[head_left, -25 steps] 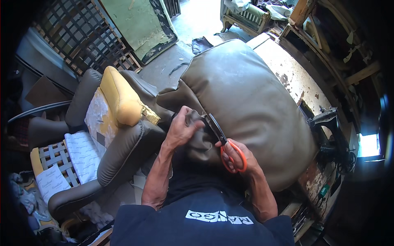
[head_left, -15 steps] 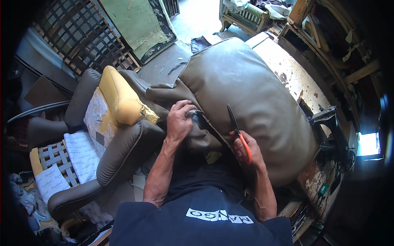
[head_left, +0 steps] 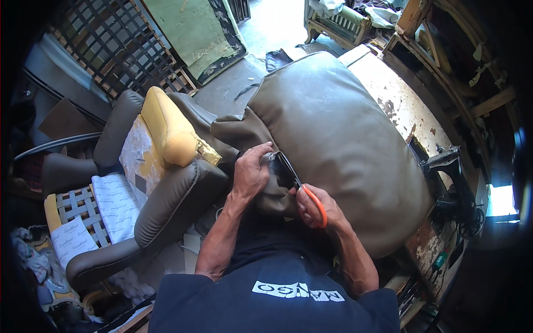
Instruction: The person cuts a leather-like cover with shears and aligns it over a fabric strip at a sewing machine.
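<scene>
A large olive-brown leather cover (head_left: 344, 139) lies puffed and creased in front of me. My left hand (head_left: 251, 173) is closed on a fold of its edge, fingertips near the seam. My right hand (head_left: 317, 206) grips scissors (head_left: 318, 208) with orange handles and dark blades; the blade tips reach the leather edge just beside my left fingers. Whether the blades are cutting into it is too small to tell. Bunched folds of the leather hang below both hands.
At left stands a half-covered armchair (head_left: 175, 205) with bare yellow foam (head_left: 169, 127) and webbing. A lattice frame (head_left: 105, 44) and green panel (head_left: 200, 33) lean behind. At right are a worn table (head_left: 400, 100), a black sewing machine (head_left: 455, 188) and wooden frames (head_left: 494, 100).
Half a second ago the scissors pointed upward away from the edge; now they are tilted left with their tips at the leather beside my left hand, which has shifted slightly right.
</scene>
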`<state>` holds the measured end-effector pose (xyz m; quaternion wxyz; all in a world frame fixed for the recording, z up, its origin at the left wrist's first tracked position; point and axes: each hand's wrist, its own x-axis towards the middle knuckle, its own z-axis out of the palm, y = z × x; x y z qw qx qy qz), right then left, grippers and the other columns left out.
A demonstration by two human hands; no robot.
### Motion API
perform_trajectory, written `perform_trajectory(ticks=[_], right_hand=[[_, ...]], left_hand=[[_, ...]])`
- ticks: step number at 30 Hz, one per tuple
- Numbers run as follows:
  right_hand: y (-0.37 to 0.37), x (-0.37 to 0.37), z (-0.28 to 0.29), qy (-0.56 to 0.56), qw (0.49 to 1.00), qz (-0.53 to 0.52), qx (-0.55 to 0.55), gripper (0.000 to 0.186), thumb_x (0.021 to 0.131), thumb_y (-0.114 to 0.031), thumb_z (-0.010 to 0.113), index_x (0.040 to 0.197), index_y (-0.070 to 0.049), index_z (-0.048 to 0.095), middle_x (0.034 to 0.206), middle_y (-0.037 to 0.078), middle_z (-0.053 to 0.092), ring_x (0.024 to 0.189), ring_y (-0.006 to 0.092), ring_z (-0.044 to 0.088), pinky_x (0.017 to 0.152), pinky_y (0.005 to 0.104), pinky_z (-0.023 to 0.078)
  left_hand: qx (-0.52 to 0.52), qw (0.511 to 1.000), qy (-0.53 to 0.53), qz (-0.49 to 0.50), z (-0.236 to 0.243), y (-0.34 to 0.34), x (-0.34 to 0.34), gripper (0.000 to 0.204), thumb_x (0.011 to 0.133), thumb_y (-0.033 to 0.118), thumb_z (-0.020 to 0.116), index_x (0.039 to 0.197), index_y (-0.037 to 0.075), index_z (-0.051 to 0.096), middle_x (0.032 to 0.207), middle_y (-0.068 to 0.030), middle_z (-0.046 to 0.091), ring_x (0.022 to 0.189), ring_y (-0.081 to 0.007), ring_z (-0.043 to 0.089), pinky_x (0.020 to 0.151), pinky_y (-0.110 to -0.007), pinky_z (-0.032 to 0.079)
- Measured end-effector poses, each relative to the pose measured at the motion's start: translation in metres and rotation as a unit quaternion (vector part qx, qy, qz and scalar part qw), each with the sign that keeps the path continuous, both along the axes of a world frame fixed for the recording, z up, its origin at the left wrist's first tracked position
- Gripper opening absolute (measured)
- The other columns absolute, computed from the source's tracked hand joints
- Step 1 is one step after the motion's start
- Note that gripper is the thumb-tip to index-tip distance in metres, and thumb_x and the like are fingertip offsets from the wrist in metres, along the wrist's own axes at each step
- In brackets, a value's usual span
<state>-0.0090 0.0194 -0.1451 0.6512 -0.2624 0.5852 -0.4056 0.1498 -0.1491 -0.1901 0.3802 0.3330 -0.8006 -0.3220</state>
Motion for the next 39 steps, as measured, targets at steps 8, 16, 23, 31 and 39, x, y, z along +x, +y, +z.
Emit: perform_trajectory(ticks=[8, 16, 23, 31, 39], right_hand=[[-0.008, 0.001, -0.007, -0.045, 0.998, -0.048, -0.023, 0.042, 0.107, -0.045, 0.056, 0.12, -0.006, 0.065, 0.071, -0.006, 0.05, 0.049, 0.0033, 0.046, 0.041, 0.0206, 0.039], [-0.012, 0.004, -0.012, -0.02, 0.997, -0.041, -0.065, 0.043, 0.108, -0.042, 0.055, 0.12, -0.002, 0.064, 0.069, -0.006, 0.049, 0.046, 0.0017, 0.041, 0.039, 0.0193, 0.035], [-0.014, 0.006, -0.005, -0.047, 0.996, -0.054, -0.046, 0.043, 0.108, -0.042, 0.055, 0.12, -0.002, 0.064, 0.069, -0.006, 0.049, 0.047, 0.0012, 0.04, 0.04, 0.019, 0.034], [-0.015, 0.004, -0.006, -0.042, 0.997, -0.055, -0.043, 0.044, 0.108, -0.044, 0.056, 0.12, -0.002, 0.064, 0.069, -0.007, 0.048, 0.046, 0.0006, 0.039, 0.039, 0.0186, 0.033], [-0.013, 0.005, -0.005, -0.023, 0.998, -0.033, -0.045, 0.04, 0.109, -0.041, 0.055, 0.121, -0.004, 0.063, 0.07, -0.007, 0.048, 0.05, 0.0002, 0.041, 0.043, 0.0177, 0.034]], left_hand=[[0.0, 1.0, -0.001, -0.01, 0.006, 0.005, 0.0, 0.035, 0.078, -0.01, 0.059, 0.109, 0.0, 0.071, 0.115, -0.0191, 0.074, 0.11, -0.0373, 0.07, 0.098, -0.044, 0.056], [-0.016, 1.0, -0.001, -0.012, 0.006, 0.004, 0.006, 0.038, 0.077, -0.011, 0.059, 0.111, -0.001, 0.072, 0.11, -0.0191, 0.074, 0.105, -0.037, 0.071, 0.095, -0.044, 0.056], [-0.006, 1.0, -0.01, -0.011, 0.007, 0.009, 0.007, 0.038, 0.077, -0.011, 0.06, 0.111, -0.001, 0.071, 0.11, -0.0183, 0.075, 0.104, -0.0365, 0.071, 0.094, -0.044, 0.056], [-0.008, 1.0, -0.002, -0.021, 0.007, 0.006, 0.01, 0.039, 0.077, -0.012, 0.059, 0.112, -0.001, 0.072, 0.109, -0.0178, 0.075, 0.103, -0.0361, 0.071, 0.092, -0.042, 0.057], [0.023, 1.0, -0.013, -0.01, 0.012, 0.01, 0.011, 0.041, 0.076, -0.013, 0.057, 0.113, -0.001, 0.071, 0.108, -0.0178, 0.075, 0.103, -0.0361, 0.071, 0.091, -0.042, 0.057]])
